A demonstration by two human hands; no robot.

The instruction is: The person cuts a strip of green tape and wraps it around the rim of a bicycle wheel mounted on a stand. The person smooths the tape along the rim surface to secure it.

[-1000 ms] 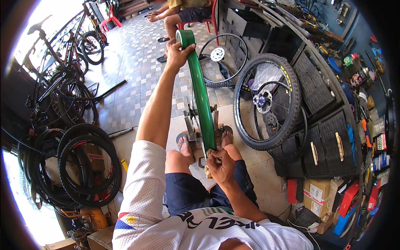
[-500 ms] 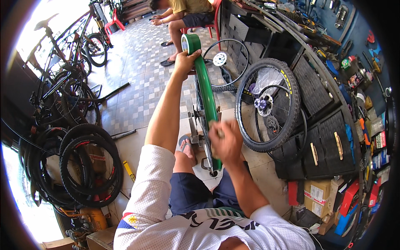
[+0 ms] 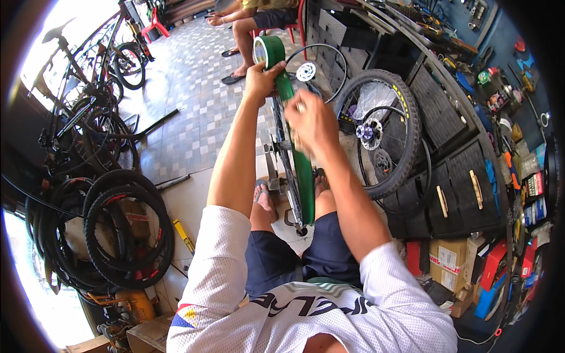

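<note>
A bicycle wheel (image 3: 280, 126) stands edge-on in a metal stand (image 3: 271, 162) between my legs. Wide green tape (image 3: 303, 191) runs along its rim, down toward me, from the roll (image 3: 272, 50) at the far end. My left hand (image 3: 262, 81) grips this roll, thumb on the tape where it leaves the roll. Over the strip, just nearer than the roll, is my right hand (image 3: 313, 120). Its fingers are curled closed and smeared by motion. Something pale shows between them, too blurred to name; the hand covers part of the tape.
A wheel with a knobbly tyre (image 3: 406, 141) leans against dark drawers (image 3: 441, 106) on the right. Loose tyres (image 3: 126, 229) are stacked at left, below parked bicycles (image 3: 88, 112). A seated person (image 3: 250, 35) is at the far end. Tools crowd the right-hand bench (image 3: 471, 123).
My right hand has moved away from me along the tape, from the near half of the wheel up close to the roll. My left hand still holds the roll.
</note>
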